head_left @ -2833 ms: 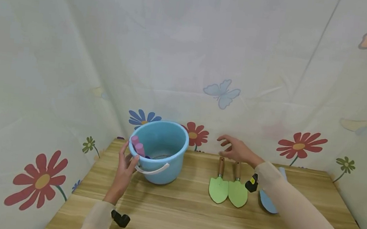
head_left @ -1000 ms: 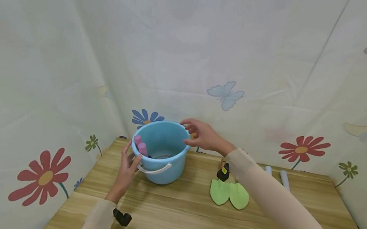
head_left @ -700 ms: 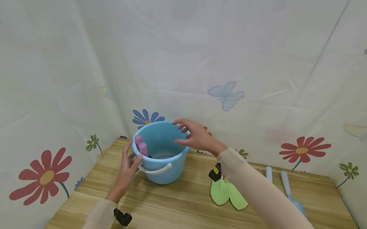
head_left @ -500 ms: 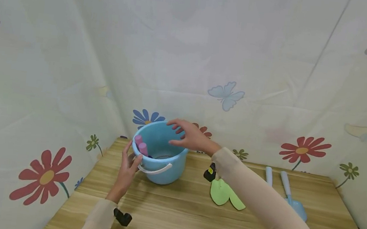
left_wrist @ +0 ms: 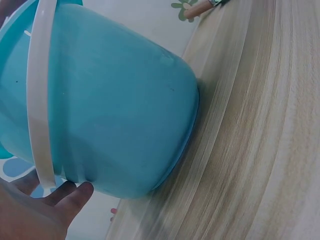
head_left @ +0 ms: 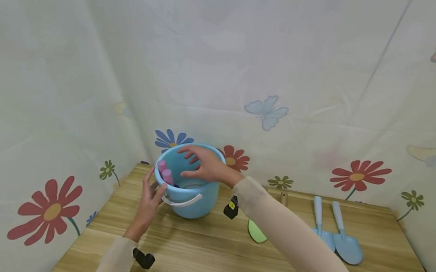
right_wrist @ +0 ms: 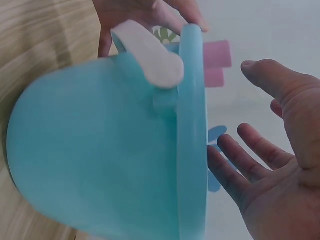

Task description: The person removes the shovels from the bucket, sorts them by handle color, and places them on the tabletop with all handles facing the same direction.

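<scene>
A light blue bucket (head_left: 195,204) with a white handle (head_left: 183,203) stands upright on the wooden table. Two pink cylindrical handles (head_left: 167,176) lean inside against its left rim; their lower ends are hidden. My left hand (head_left: 149,204) rests against the bucket's left side, thumb at the front rim and fingers spread along the outside wall, as the left wrist view (left_wrist: 37,212) also shows. Over the bucket's mouth hovers my right hand (head_left: 207,165), fingers loosely curved and apart, holding nothing. In the right wrist view its fingers (right_wrist: 250,160) lie just beyond the rim, facing the pink handles.
Right of the bucket lie two green trowels (head_left: 257,232) with wooden handles (head_left: 284,199), mostly covered by my right sleeve. Two blue trowels (head_left: 349,248) lie farther right. A flower-printed curtain (head_left: 275,49) hangs directly behind the table (head_left: 205,259).
My right hand has moved left from above the green trowels, past the bucket's right rim, to over its mouth. The blue trowels have come out from behind the sleeve. My left hand has stayed put.
</scene>
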`<state>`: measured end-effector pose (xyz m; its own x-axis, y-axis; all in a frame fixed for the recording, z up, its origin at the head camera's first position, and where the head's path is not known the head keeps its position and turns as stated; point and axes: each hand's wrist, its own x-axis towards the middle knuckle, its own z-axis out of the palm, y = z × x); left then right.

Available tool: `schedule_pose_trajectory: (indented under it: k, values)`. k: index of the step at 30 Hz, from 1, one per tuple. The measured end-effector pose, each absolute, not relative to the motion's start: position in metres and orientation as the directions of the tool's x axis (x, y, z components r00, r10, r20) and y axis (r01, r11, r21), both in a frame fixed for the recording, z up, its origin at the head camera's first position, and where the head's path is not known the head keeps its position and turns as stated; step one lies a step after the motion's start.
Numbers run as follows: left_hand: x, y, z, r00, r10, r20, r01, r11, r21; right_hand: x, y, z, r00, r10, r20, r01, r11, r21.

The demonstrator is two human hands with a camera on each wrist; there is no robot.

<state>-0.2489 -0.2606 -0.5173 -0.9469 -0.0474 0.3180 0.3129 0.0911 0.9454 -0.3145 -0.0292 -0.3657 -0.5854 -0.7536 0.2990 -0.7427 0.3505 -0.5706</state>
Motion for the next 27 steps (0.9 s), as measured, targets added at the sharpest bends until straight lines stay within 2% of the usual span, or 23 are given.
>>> schedule_pose_trajectory:
  k: [20, 27]
  values:
    - [-0.248, -0.26, -0.515, -0.943, -0.028, 0.33, 0.328, 0.063, 0.943, -0.309, -0.052, -0.377, -0.548, -0.788, 0.281, -0.725, 0.28, -0.629]
    - [-0.249, -0.26, -0.517, -0.941, -0.034, 0.337, 0.335, 0.059, 0.94, -0.306, -0.056, -0.377, -0.555, -0.791, 0.258, -0.722, 0.303, -0.621]
